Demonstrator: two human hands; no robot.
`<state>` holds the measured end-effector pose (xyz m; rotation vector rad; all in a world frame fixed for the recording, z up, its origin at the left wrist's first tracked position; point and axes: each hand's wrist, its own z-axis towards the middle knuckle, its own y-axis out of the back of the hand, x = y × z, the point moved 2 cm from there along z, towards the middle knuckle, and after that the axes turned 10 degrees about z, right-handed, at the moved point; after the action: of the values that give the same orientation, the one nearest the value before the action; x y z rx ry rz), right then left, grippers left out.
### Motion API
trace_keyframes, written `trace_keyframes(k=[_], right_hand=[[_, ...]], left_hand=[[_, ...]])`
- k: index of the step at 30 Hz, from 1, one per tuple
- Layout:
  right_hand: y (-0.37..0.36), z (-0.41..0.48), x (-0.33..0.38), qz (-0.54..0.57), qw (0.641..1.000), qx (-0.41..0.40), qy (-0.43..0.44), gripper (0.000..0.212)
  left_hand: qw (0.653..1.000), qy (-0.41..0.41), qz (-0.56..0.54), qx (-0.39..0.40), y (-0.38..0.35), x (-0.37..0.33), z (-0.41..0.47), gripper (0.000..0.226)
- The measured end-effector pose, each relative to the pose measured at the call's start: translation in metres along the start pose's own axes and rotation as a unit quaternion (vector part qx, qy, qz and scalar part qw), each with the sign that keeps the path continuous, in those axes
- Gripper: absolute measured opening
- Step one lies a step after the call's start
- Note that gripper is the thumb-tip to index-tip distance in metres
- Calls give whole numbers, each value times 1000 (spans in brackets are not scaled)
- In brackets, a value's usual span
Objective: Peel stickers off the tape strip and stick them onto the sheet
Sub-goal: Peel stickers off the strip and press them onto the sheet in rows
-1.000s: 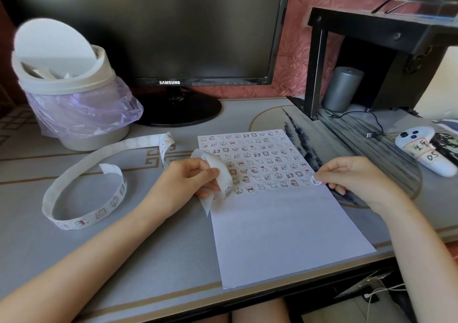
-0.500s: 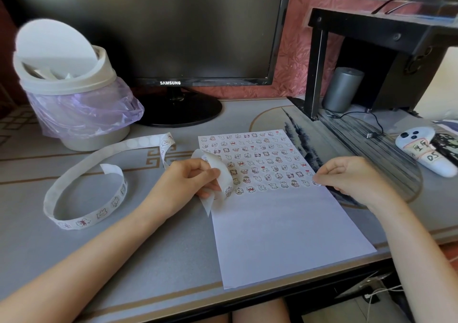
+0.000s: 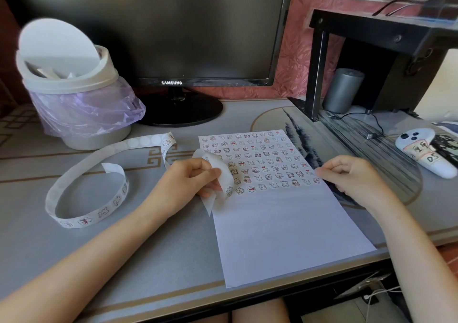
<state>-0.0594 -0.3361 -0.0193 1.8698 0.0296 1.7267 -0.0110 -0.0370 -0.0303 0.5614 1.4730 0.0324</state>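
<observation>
White paper, the sheet, lies flat on the grey desk in front of me, its lower edge at the desk's front rim. Rows of small cartoon stickers cover its upper part; the lower half is bare. My left hand is curled around the near end of the tape strip, thumb and fingers pinching it at the sheet's left edge, where the loose end folds over and hangs down. From there the strip runs off to the left and curls into a loop on the desk. My right hand sits at the sheet's right edge, fingers curled in, fingertips pressed together beside the end of the last sticker row. Whether they hold anything I cannot tell. Behind the strip stands a lidded bin with a purple liner.
</observation>
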Motion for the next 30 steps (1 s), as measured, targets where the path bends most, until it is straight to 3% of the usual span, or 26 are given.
trace_keyframes(k=[5, 11, 20, 30], right_hand=[[-2, 0, 0, -32, 999, 18, 5, 12], [-13, 1, 15, -6, 997, -37, 69, 5], [-104, -26, 72, 81, 958, 199, 191, 12], [-134, -27, 91, 145, 945, 234, 174, 11]], left_hand=[[1000, 2, 3, -1, 0, 0, 0, 20], [1000, 3, 2, 0, 1, -1, -2, 21], [998, -18, -18, -58, 10, -10, -4, 26], [992, -32, -68, -105, 21, -11, -1, 22]])
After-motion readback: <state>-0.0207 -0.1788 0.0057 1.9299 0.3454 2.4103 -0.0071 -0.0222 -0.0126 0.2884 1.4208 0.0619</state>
